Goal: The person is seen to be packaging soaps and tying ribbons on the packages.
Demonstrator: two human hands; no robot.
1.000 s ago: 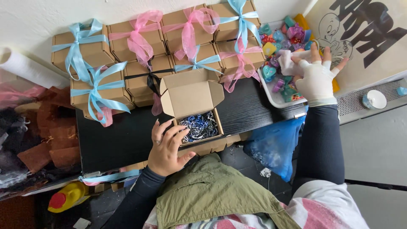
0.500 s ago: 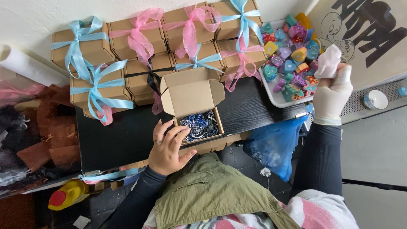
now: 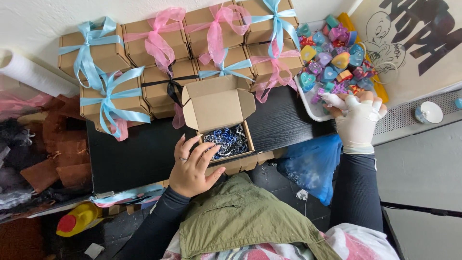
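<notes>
While ribbon-tied brown cardboard boxes [image 3: 159, 43] are stacked along the black counter's [image 3: 144, 154] far edge, one open cardboard box [image 3: 222, 129] holding only shredded filler is steadied by the left hand [image 3: 192, 166], fingers spread, and the gloved right hand [image 3: 357, 120], fingers curled at the white tray of coloured heart-shaped pieces [image 3: 332, 58], cannot be seen to hold anything.

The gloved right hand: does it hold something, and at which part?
It cannot be told: the right hand is curled at the near edge of the white tray, among the coloured pieces.

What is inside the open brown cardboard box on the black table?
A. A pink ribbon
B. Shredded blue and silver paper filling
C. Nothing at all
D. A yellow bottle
B. The open brown cardboard box holds a nest of shredded blue and silver paper filling, with the bare left hand resting at its near left corner.
</notes>
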